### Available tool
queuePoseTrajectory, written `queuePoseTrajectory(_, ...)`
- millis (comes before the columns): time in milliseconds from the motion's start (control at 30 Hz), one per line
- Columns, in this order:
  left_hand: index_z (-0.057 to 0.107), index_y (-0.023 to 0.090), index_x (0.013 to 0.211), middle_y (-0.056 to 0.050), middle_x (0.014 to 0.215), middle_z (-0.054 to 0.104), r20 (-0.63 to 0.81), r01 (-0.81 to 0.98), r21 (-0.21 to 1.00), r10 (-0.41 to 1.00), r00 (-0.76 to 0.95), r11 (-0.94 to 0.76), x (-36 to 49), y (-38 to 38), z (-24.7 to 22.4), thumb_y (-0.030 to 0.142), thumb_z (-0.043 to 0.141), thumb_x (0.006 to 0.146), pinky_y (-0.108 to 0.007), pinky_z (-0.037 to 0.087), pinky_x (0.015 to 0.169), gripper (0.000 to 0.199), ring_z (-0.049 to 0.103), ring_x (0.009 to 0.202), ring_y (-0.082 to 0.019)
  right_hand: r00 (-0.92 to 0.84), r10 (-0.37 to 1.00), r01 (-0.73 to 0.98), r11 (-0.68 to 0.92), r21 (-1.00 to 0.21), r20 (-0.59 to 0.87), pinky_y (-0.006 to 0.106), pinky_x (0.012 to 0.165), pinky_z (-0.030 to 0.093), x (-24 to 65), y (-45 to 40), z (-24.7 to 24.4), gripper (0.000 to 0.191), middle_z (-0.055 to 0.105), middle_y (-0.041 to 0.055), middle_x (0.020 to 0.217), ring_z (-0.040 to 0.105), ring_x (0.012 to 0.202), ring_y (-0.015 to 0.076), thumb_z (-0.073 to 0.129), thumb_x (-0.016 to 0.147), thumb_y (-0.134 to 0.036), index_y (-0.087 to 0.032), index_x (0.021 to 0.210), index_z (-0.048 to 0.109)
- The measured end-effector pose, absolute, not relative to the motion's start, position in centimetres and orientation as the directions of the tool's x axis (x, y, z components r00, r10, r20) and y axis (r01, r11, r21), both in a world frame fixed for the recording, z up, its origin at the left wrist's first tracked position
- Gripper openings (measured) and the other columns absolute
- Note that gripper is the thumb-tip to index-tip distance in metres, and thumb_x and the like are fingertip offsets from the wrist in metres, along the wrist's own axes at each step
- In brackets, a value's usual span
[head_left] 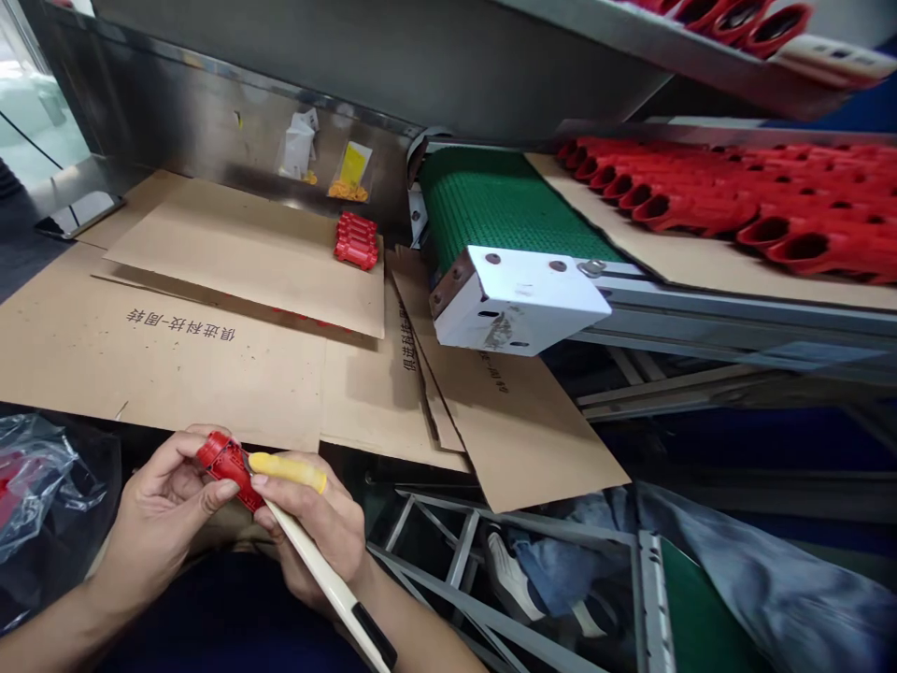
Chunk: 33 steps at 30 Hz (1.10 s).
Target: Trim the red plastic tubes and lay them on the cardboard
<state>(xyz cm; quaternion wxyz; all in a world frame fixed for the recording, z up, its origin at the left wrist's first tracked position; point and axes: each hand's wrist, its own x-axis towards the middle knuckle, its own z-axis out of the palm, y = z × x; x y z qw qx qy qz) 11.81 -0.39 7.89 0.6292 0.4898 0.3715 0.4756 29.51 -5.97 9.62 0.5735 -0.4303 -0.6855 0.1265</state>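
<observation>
Near the bottom left, my left hand is closed on a red plastic part, thumb in front and fingers behind it. My right hand wraps round a long white tool with a dark band near its lower end. A yellow cover sits on one finger of my right hand. The tool's upper end meets the right side of the red part, where the tip is mostly hidden by the fingers. Both hands are close together, in front of the cardboard's near edge.
Cardboard sheets cover the bench, with several red parts stacked on them. A phone lies at far left. Right: green conveyor, white bracket, rows of red parts. Below, a metal frame and a person's shoe.
</observation>
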Motion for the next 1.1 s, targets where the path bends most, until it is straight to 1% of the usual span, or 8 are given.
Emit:
queuePoseTrajectory(133, 0.074, 0.026, 0.095, -0.002, 0.102, 0.070, 0.058, -0.199, 0.980, 0.960, 0.273, -0.003, 12.2, -0.2, 8.6, 0.018, 0.084, 0.082, -0.016, 0.057, 0.087, 0.019, 0.068, 0.096, -0.012, 0.030, 0.729, 0.439, 0.605, -0.664, 0.684, 0.040, 0.087, 0.064, 29.4, -5.9, 9.0, 0.034, 0.074, 0.0143, 0.115, 0.071, 0.102, 0.0232, 0.063, 0.095, -0.008, -0.017, 0.128, 0.066)
queuePoseTrajectory(300, 0.074, 0.025, 0.093, -0.002, 0.099, 0.070, 0.069, -0.188, 0.982, 0.958, 0.279, -0.016, 12.4, -0.2, 8.8, 0.018, 0.083, 0.082, -0.016, 0.057, 0.085, 0.016, 0.068, 0.093, -0.012, 0.036, 0.711, 0.441, 0.619, -0.650, 0.702, 0.040, 0.087, 0.064, 29.3, -5.8, 9.0, 0.030, 0.074, 0.0156, 0.111, 0.071, 0.100, 0.0227, 0.064, 0.095, -0.007, -0.013, 0.124, 0.066)
queuePoseTrajectory(467, 0.074, 0.024, 0.093, -0.003, 0.104, 0.069, 0.036, -0.225, 0.974, 0.965, 0.260, 0.024, 12.4, -0.5, 8.2, 0.016, 0.084, 0.081, -0.018, 0.057, 0.087, 0.018, 0.067, 0.095, -0.013, 0.078, 0.719, 0.469, 0.585, -0.662, 0.691, 0.039, 0.088, 0.064, 28.7, -6.2, 9.2, 0.041, 0.074, 0.0128, 0.107, 0.071, 0.103, 0.0235, 0.060, 0.090, 0.001, -0.015, 0.127, 0.065)
queuePoseTrajectory(533, 0.073, 0.025, 0.095, -0.003, 0.107, 0.068, 0.015, -0.246, 0.968, 0.966, 0.259, 0.051, 12.3, -0.7, 7.8, 0.016, 0.083, 0.082, -0.018, 0.057, 0.088, 0.019, 0.067, 0.097, -0.013, 0.085, 0.726, 0.449, 0.583, -0.677, 0.682, 0.040, 0.090, 0.063, 28.7, -6.3, 9.3, 0.036, 0.074, 0.0136, 0.108, 0.071, 0.106, 0.0241, 0.060, 0.091, -0.001, -0.014, 0.125, 0.065)
queuePoseTrajectory(600, 0.073, 0.025, 0.097, -0.002, 0.109, 0.067, 0.004, -0.240, 0.969, 0.965, 0.264, 0.061, 12.1, -0.8, 7.6, 0.016, 0.083, 0.082, -0.017, 0.056, 0.089, 0.020, 0.067, 0.097, -0.012, 0.084, 0.738, 0.412, 0.586, -0.697, 0.670, 0.041, 0.091, 0.063, 28.8, -6.4, 9.3, 0.029, 0.074, 0.0140, 0.110, 0.071, 0.107, 0.0241, 0.058, 0.097, -0.007, -0.014, 0.125, 0.065)
queuePoseTrajectory(700, 0.072, 0.024, 0.097, -0.002, 0.109, 0.068, 0.025, -0.209, 0.977, 0.961, 0.274, 0.035, 11.9, -0.7, 7.6, 0.018, 0.083, 0.082, -0.015, 0.056, 0.087, 0.020, 0.068, 0.096, -0.011, 0.073, 0.755, 0.375, 0.584, -0.720, 0.651, 0.041, 0.090, 0.063, 29.1, -6.4, 9.5, 0.026, 0.074, 0.0130, 0.113, 0.070, 0.107, 0.0233, 0.057, 0.102, -0.014, -0.017, 0.127, 0.064)
queuePoseTrajectory(867, 0.071, 0.025, 0.097, -0.001, 0.106, 0.068, 0.074, -0.170, 0.985, 0.956, 0.284, -0.026, 12.0, -0.3, 7.8, 0.019, 0.082, 0.084, -0.012, 0.055, 0.086, 0.017, 0.068, 0.095, -0.009, 0.071, 0.765, 0.375, 0.575, -0.727, 0.641, 0.039, 0.092, 0.061, 29.2, -6.3, 9.6, 0.026, 0.074, 0.0131, 0.113, 0.069, 0.109, 0.0222, 0.058, 0.101, -0.010, -0.015, 0.126, 0.065)
queuePoseTrajectory(1100, 0.071, 0.026, 0.098, -0.001, 0.106, 0.068, 0.102, -0.170, 0.984, 0.951, 0.291, -0.053, 12.1, -0.4, 7.8, 0.020, 0.082, 0.085, -0.014, 0.057, 0.086, 0.018, 0.068, 0.096, -0.010, 0.071, 0.762, 0.370, 0.579, -0.726, 0.644, 0.037, 0.092, 0.061, 29.1, -6.4, 9.6, 0.026, 0.074, 0.0123, 0.112, 0.070, 0.107, 0.0216, 0.060, 0.099, -0.009, -0.015, 0.124, 0.065)
